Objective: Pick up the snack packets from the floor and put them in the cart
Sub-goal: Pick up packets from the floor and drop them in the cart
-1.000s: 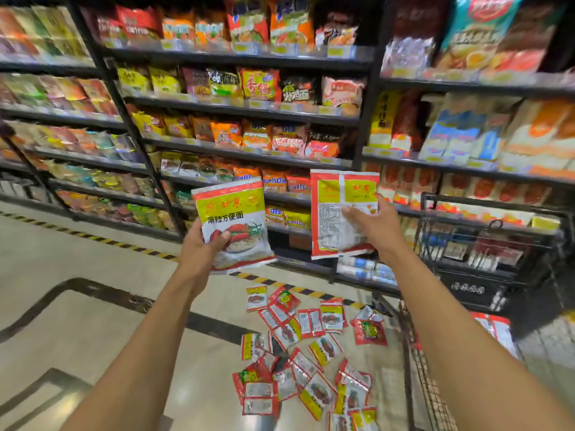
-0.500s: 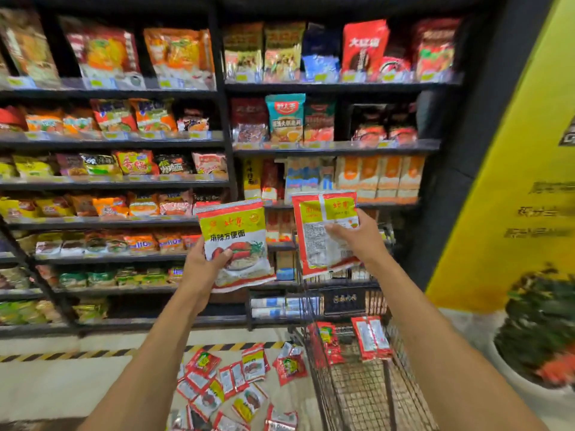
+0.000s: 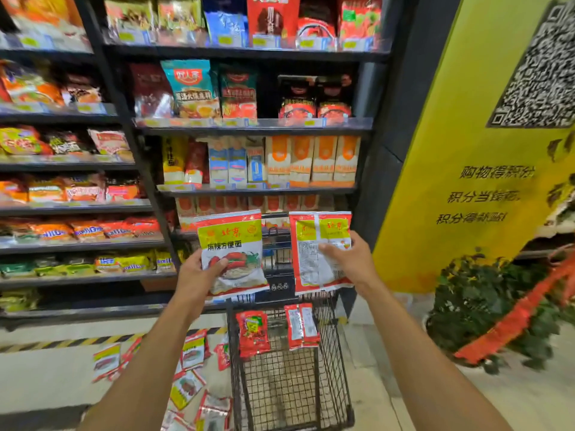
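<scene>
Holding two packets upright above the cart (image 3: 334, 368).
My left hand (image 3: 193, 275) grips the front-facing packet (image 3: 233, 244), my right hand (image 3: 353, 262) the back-facing packet (image 3: 311, 269); both long axes vertical, tops up.

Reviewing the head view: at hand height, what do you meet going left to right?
Left hand → front-facing packet → back-facing packet → right hand → yellow banner.

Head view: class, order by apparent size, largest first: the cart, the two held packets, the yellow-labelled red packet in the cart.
1. cart.
2. front-facing held packet and back-facing held packet: alike, unranked.
3. red packet, smallest, though likely farther from the camera.
</scene>
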{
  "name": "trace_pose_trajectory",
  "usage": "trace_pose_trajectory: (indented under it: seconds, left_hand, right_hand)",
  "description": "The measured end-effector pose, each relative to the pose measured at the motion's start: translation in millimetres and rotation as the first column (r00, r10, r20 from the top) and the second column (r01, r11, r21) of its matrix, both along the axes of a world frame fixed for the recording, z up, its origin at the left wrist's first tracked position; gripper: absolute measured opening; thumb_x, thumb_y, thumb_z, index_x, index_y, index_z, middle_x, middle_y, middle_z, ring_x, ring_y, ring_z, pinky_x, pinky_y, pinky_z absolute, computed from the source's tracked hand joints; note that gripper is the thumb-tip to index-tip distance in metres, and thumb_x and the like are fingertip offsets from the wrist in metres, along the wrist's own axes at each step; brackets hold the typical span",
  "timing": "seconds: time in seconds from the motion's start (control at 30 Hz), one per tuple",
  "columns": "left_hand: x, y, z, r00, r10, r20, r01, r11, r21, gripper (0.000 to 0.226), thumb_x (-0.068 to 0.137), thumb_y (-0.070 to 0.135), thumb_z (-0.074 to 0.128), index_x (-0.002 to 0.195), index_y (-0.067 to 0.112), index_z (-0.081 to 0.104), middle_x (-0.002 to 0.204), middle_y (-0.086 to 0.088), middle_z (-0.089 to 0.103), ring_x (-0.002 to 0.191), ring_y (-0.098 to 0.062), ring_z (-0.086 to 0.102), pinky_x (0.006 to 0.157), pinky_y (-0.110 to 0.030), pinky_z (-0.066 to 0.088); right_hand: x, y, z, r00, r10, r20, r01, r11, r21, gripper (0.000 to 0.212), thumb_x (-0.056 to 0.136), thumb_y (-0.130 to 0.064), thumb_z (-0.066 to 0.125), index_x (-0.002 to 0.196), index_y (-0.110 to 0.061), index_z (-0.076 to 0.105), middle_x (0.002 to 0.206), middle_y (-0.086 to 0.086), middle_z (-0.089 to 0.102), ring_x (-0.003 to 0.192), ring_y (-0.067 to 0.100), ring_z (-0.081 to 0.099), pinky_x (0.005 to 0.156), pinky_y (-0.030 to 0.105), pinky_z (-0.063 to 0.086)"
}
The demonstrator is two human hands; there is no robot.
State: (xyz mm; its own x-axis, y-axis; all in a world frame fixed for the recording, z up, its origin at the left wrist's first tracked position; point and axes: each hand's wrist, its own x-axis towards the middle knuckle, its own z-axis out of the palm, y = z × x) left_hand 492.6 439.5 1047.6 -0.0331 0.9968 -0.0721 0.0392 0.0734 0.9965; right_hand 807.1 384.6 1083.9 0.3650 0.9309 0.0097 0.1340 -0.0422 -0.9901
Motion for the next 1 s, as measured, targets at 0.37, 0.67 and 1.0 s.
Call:
trace_pose_trajectory:
  seconds: [0.37, 0.67, 1.0]
  left_hand:
    - [49, 65, -62, 0.998, 0.005, -0.064, -0.01, 0.996, -0.083, 0.031, 0.094, 0.015, 0.076, 0.125, 0.017, 0.07, 0.116, -0.002, 0.077, 0.111, -0.026, 0.072, 0.1, -0.05, 0.057]
    - [59, 172, -162, 0.994, -0.011, -0.113, -0.014, 0.976, -0.219, 0.035, 0.095, 0.023, 0.076, 0.129, 0.019, 0.068, 0.125, 0.0, 0.074, 0.117, -0.023, 0.069, 0.104, -0.049, 0.054]
    - [51, 244, -340, 0.973, -0.038, -0.229, -0.051, 0.928, -0.37, 0.055, 0.083, 0.048, 0.069, 0.112, 0.002, 0.069, 0.112, -0.021, 0.072, 0.103, -0.037, 0.069, 0.09, -0.052, 0.056]
  right_hand:
    - [50, 67, -58, 1.0, -0.026, 0.009, 0.027, 0.994, -0.11, 0.034, 0.083, -0.024, 0.088, 0.103, -0.031, 0.061, 0.101, -0.007, 0.076, 0.084, 0.008, 0.076, 0.061, 0.017, 0.058]
    - [56, 174, -158, 1.0, -0.02, -0.012, 0.016, 0.966, -0.258, 0.03, 0.086, -0.019, 0.085, 0.104, -0.028, 0.063, 0.097, -0.006, 0.078, 0.09, 0.015, 0.077, 0.076, 0.03, 0.063]
    - [54, 252, -341, 0.992, -0.04, -0.119, -0.02, 0.885, -0.465, 0.062, 0.085, -0.023, 0.086, 0.137, -0.014, 0.054, 0.13, 0.006, 0.067, 0.123, 0.03, 0.065, 0.088, 0.027, 0.059]
